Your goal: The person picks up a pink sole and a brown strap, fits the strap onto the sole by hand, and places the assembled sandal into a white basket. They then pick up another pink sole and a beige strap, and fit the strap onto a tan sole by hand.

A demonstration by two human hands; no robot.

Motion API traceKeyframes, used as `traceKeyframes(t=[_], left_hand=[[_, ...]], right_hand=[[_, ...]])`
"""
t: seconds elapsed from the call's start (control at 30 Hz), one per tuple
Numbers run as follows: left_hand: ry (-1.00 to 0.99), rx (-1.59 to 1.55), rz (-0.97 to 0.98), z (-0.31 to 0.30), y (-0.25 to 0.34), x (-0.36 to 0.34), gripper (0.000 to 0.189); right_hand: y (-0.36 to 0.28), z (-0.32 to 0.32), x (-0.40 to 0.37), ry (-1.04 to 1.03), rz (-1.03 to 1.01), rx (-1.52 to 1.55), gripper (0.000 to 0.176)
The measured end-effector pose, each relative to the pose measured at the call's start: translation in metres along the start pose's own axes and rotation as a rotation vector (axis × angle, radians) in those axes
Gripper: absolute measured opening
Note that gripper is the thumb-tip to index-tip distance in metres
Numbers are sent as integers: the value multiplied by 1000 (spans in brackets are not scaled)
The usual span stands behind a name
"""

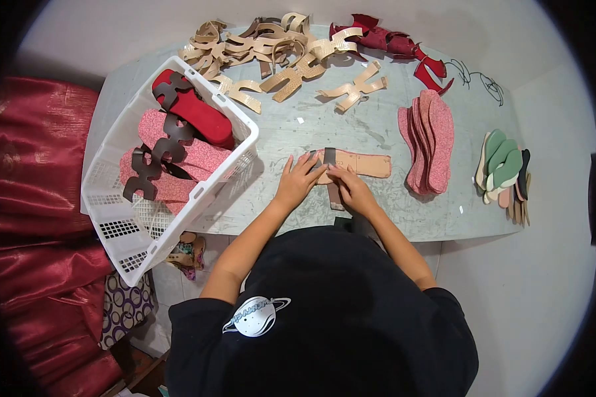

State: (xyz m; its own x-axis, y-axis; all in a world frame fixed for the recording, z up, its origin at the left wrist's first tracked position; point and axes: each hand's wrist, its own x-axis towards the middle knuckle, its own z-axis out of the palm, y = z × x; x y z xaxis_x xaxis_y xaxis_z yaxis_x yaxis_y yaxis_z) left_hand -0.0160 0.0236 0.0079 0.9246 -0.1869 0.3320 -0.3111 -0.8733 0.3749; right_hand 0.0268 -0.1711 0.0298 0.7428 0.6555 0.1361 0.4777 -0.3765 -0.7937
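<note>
Left hand [297,185] splayed, right hand [353,192] curled (loosely), both touching sole [373,166]

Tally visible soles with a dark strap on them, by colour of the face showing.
Red: 1, the red sole in the basket
Pink: 2, the pink soles in the basket
Tan: 1, the tan sole under the left hand and right hand
Total: 4

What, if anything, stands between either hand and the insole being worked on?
Nothing visible blocks access: the left hand and right hand are both at the insole. Only a dark strap lies across it, close to the fingers.
</note>
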Motion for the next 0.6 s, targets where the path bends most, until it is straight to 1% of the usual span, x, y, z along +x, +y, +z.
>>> traceKeyframes(t=[0.03,0.1,0.13,0.2,0.23,0.3,0.33,0.4,0.53,0.6], left_hand=[[-3,-2,0,0,0,0,39],[-5,-4,1,-1,1,0,39],[-12,-1,-3,-1,1,0,38],[-19,4,-10,-2,1,0,38],[-19,4,-13,-2,2,0,37],[-18,4,-17,-2,3,0,37],[-16,5,-16,-3,3,0,36],[-14,5,-18,-3,3,0,36],[-13,-3,-27,-2,4,0,36],[-13,-9,-28,-2,4,0,36]], right_hand=[[-1,-4,0,-1,1,1,34],[-3,-13,1,-109,-74,-62,39],[1,-18,1,-109,-75,-62,39],[8,-27,-1,-284,-162,-249,49],[9,-32,-3,-286,-161,-250,49],[10,-40,-7,-327,-128,-341,60],[11,-40,-8,-329,-128,-341,60],[14,-38,-10,-275,-89,-322,67],[10,-36,-10,-240,-62,-334,69],[7,-35,-7,-276,-72,-389,71]])
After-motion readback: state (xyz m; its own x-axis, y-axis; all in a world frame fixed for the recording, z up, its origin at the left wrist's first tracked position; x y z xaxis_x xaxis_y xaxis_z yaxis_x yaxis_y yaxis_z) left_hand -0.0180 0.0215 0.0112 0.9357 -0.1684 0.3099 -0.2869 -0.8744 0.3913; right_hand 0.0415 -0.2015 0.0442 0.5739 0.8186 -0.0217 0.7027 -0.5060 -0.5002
